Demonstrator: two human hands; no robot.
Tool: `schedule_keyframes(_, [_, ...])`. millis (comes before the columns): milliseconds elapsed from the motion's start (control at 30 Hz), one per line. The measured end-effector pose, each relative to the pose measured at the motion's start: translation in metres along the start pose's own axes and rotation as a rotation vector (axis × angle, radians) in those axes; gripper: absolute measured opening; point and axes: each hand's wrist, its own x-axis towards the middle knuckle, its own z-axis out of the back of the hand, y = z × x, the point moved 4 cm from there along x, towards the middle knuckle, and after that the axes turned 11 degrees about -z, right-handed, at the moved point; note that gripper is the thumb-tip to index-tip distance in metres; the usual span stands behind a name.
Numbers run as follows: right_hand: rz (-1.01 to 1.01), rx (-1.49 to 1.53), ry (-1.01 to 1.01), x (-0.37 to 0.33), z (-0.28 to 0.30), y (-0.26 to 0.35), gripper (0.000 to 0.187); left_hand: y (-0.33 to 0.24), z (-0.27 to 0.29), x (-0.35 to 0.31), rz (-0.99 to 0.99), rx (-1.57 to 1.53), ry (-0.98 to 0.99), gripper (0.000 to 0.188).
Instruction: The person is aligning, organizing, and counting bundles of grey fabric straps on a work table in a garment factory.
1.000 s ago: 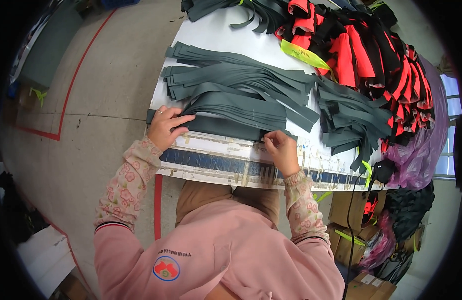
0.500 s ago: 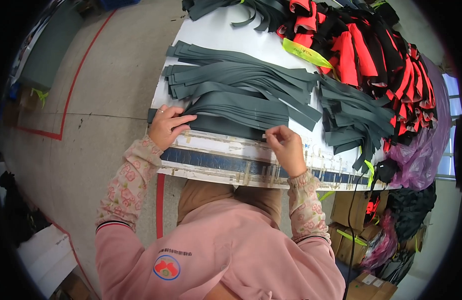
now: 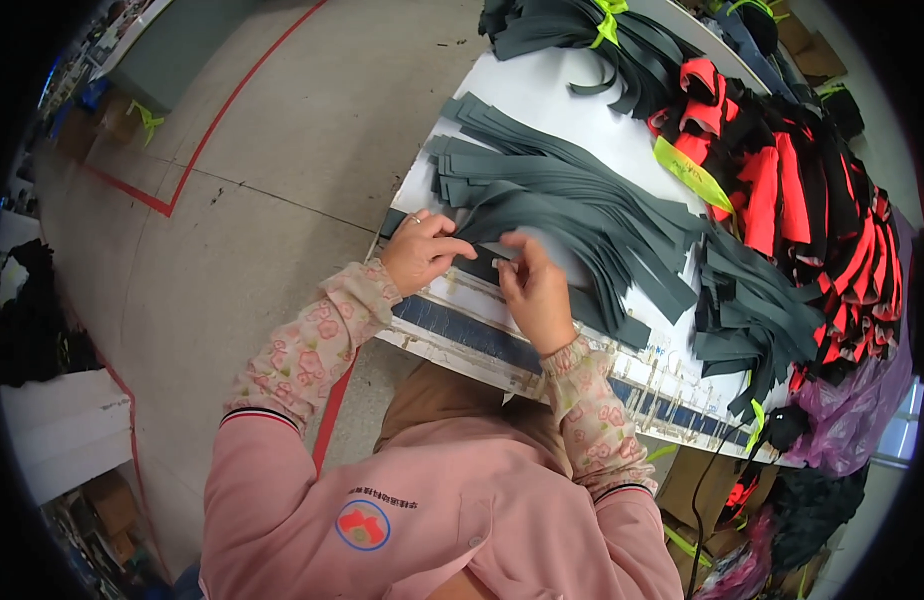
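Note:
My left hand lies at the left end of a dark grey-green flat strip along the near side of the table. Its fingers are stretched out over the strip, the thumb a little apart from the index finger. Just to the right, my right hand is closed in a pinch on a small white piece, too small to name, held over the same strip. Past my hands, a fanned pile of similar strips covers part of the strip's far edge. A second fanned pile lies farther off.
More loose strips lie to the right. A bundle of strips tied with a yellow-green band sits at the far edge. Orange-and-black pieces are heaped at the right beside a purple plastic bag. A black cable hangs off the near edge.
My right hand has moved left along the strip, close to my left hand. The head view has turned, so the table appears farther right and tilted.

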Motion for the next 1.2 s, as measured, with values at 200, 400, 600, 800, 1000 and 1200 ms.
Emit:
schedule_keyframes(200, [-0.074,0.027,0.176,-0.012,-0.002,-0.008,0.017,0.002,-0.001,-0.001,-0.054,-0.039,-0.014,0.040])
schedule_keyframes(400, [-0.266,0.176,0.251,-0.023,-0.001,-0.037,0.047,-0.001,0.001,0.002,-0.074,-0.013,-0.016,0.045])
schedule_keyframes(600, [-0.378,0.719,0.047,-0.043,0.015,-0.058,0.079,-0.002,0.003,0.003,-0.099,0.029,-0.025,0.045])
schedule_keyframes(800, [-0.208,0.643,-0.291,-0.070,0.060,-0.076,0.085,-0.003,0.000,0.006,-0.084,0.022,-0.053,0.040])
schedule_keyframes(1000, [-0.139,0.453,-0.444,-0.102,0.095,-0.077,0.053,-0.004,0.002,0.005,-0.071,0.056,-0.057,0.041])
schedule_keyframes(1200, [0.311,0.174,-0.090,-0.107,0.050,-0.021,0.019,-0.004,-0.001,0.007,-0.098,0.040,-0.073,0.041])
